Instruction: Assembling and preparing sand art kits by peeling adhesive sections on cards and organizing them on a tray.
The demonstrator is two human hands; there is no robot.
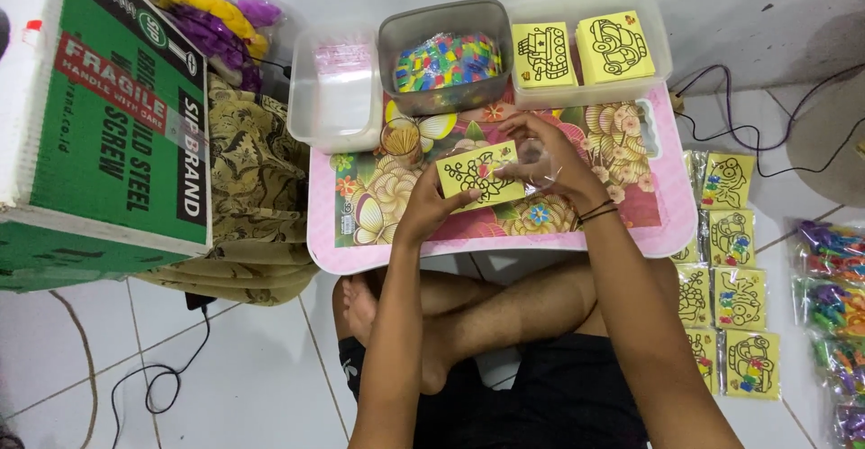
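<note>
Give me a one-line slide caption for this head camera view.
Seated cross-legged, a person's left hand and right hand hold a yellow picture card over a small pink floral table.

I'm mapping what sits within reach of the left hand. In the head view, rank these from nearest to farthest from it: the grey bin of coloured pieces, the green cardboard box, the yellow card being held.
1. yellow card: touching the left hand, over the pink table.
2. grey bin: beyond the card, at the table's far edge.
3. green cardboard box: far off to the left, on the floor.
</note>
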